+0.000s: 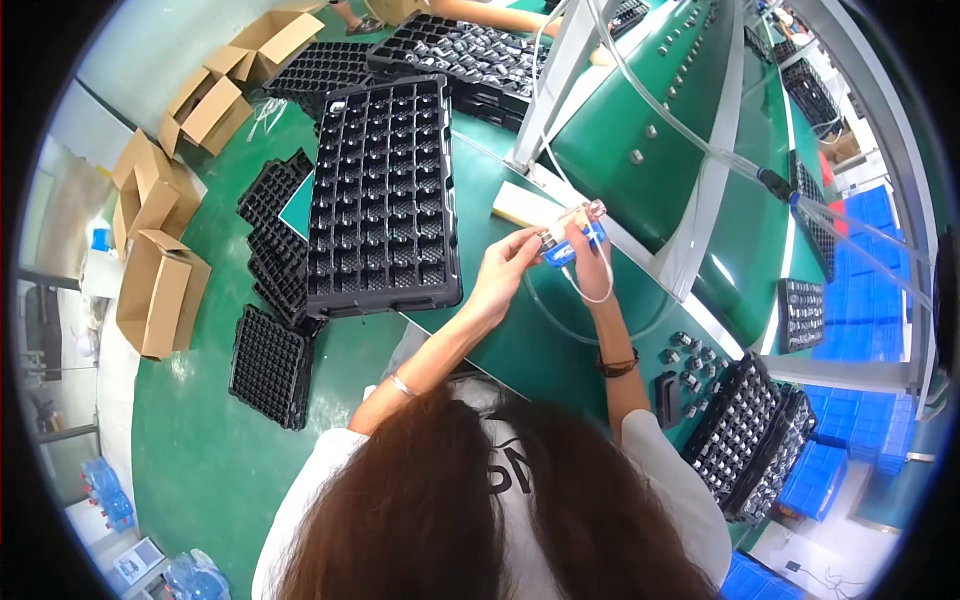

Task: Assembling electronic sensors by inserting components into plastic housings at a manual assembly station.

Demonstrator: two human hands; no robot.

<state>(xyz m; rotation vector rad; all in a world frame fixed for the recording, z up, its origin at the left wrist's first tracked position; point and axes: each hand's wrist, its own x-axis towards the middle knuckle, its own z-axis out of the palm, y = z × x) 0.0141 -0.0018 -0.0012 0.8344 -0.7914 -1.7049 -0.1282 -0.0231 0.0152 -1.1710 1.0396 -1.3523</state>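
Green table (pixel 520 340), black compartmented plastic tray (pixel 383 195) at left. Left hand (pixel 507 268) pinches small clear-and-blue plastic part (pixel 562 244). Right hand (pixel 590 262) grips it too.

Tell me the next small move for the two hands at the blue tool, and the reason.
Probably carry the small part across to the black compartment tray. Both the left hand and the right hand meet at the blue tool, which has a clear hose running to it, and pinch something small there. The tray lies just left of the hands with many cells that look empty.
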